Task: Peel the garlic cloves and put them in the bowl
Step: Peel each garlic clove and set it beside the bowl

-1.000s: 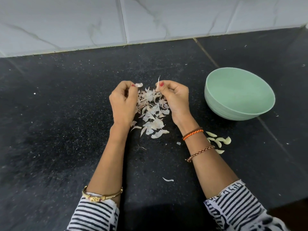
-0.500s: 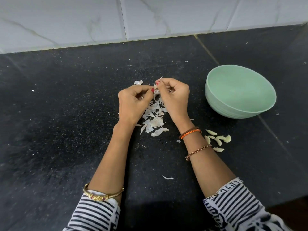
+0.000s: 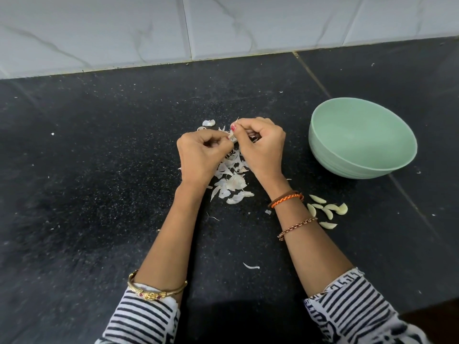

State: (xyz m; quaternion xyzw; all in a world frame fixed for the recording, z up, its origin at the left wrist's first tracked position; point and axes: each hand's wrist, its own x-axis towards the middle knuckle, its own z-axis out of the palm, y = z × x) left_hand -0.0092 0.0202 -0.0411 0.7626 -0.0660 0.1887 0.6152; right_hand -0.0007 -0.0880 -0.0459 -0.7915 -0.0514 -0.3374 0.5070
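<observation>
Both hands meet above a black speckled counter point(image 3: 99, 194), over a pile of papery garlic skins point(image 3: 232, 181). The left hand point(image 3: 200, 157) has its fingers curled in, and its thumb and fingertips pinch a small garlic clove point(image 3: 232, 138) where the 2 hands touch; only a pale sliver of the clove shows between the fingers. The right hand point(image 3: 263, 147) is curled too, its thumb and forefinger pinching the skin at the top of the same clove, with a thin strip of skin sticking up past the red-painted thumbnail. The skins lie scattered on the counter under and just toward the person from the hands, and 1 loose curl of skin point(image 3: 251, 266) lies apart between the forearms. A green bowl point(image 3: 397, 167) stands to the right of the hands, well apart from them, tilted so its inside faces the camera; nothing can be seen in it. About 6 peeled cloves point(image 3: 327, 209) lie in a small cluster on the counter just beside the right wrist, between that wrist and the bowl. The right wrist wears an orange cord and a chain bracelet, the left forearm a gold bangle point(image 3: 156, 291). White tiles point(image 3: 223, 26) line the wall behind the counter.
</observation>
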